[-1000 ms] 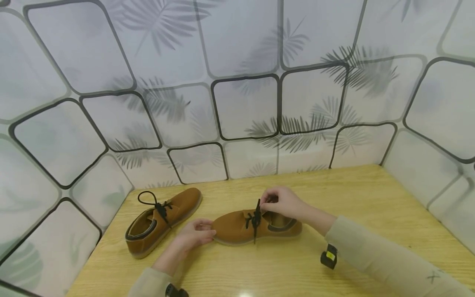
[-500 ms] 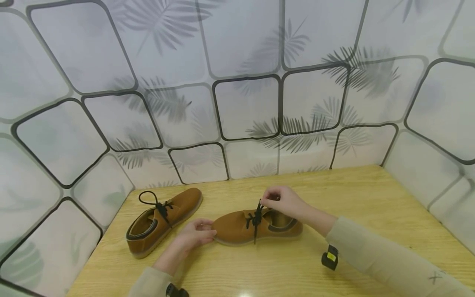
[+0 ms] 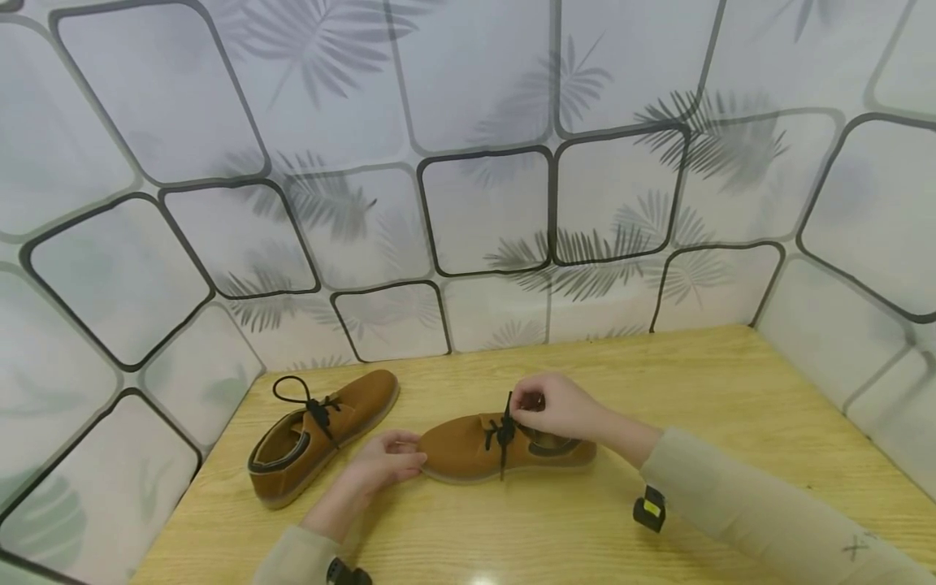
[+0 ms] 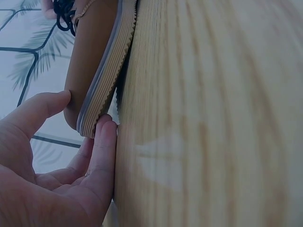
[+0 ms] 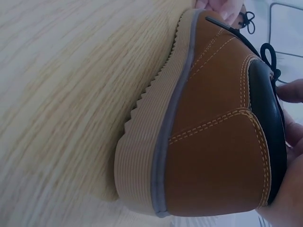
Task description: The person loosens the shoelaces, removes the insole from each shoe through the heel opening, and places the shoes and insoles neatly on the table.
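Observation:
A brown leather shoe (image 3: 457, 448) with black laces lies sole down on the wooden table, toe to the left. My left hand (image 3: 386, 461) grips its toe: the left wrist view shows the thumb on the upper and the fingertips (image 4: 105, 126) under the ribbed sole. At the shoe's opening my right hand (image 3: 559, 405) has thumb and forefinger together, pinching the black shoelace (image 3: 504, 431) close by the knot. One lace end hangs over the near side, and a loop (image 5: 269, 54) stands up in the right wrist view. The right hand's other fingers are partly hidden behind the collar.
A matching brown shoe (image 3: 281, 479) stands to the left, toe pointing away, one lace loop raised. The yellow wooden table (image 3: 453, 544) meets patterned wall covering (image 3: 483, 211) at the back and both sides. A black wrist camera (image 3: 648, 508) hangs below the right cuff.
My right hand has come down slightly toward the shoe's opening after lifting the lace a little half a second ago. The left hand and both shoes have stayed in place.

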`<state>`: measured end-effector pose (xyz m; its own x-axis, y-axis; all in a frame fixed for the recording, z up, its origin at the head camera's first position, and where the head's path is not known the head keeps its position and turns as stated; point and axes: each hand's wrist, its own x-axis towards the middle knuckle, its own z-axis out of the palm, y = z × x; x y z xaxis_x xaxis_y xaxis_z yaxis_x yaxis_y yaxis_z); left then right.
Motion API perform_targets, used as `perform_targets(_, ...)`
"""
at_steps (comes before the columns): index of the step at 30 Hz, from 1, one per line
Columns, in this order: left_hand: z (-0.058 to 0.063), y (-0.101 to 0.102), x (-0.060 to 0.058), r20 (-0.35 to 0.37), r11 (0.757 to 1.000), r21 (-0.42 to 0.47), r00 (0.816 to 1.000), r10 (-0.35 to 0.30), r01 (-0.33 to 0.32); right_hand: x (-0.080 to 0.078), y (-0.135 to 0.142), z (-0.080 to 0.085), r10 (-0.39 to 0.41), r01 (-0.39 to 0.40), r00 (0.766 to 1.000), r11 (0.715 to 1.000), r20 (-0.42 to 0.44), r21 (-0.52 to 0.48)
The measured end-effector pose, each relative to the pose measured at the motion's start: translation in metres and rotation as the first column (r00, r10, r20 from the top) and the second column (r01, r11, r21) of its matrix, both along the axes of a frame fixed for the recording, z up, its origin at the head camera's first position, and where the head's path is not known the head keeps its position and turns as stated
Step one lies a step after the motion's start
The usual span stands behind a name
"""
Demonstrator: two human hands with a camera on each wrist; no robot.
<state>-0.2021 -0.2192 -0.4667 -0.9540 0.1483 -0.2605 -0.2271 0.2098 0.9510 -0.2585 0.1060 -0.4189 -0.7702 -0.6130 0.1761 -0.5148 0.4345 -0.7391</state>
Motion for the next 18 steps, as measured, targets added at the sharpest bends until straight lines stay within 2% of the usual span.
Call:
perform_targets(6,0.0000,-0.0001,-0.0003,0.000,1.000,-0.001,1.000,0.001,-0.001,-0.0004,0.0011,0.0001,0.023,-0.023,0.999,1.000,0.022,-0.005)
perform_targets(18,0.0007,0.0016,-0.0002,0.001,1.000,-0.014,1.000,0.017,-0.017,-0.0040,0.0031,-0.0017,-0.078,0.080,0.996,0.996,0.051,-0.045)
